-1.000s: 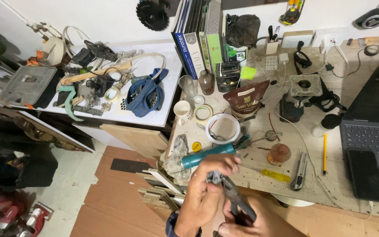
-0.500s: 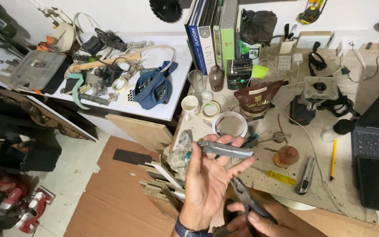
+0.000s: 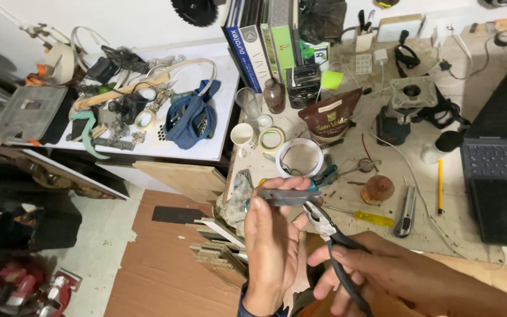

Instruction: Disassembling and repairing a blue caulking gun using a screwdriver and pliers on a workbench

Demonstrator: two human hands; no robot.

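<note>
Head view, low centre of frame: my left hand [image 3: 274,246] is up, fingertips pinching a short flat dark grey metal bar [image 3: 289,196] that lies level, long axis left to right. My right hand [image 3: 377,273] comes in from the lower right, wrapped around black-handled steel pliers [image 3: 330,235]; their nose points up-left, just under the bar's right end, touching or nearly so. Behind on the cluttered bench, a white ceramic cup [image 3: 243,137] stands upright and a round white bowl [image 3: 299,157] holds thin wire bits.

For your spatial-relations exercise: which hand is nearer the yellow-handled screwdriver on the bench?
Right. The right hand lies just below the yellow-handled screwdriver; the left hand sits farther left.
</note>
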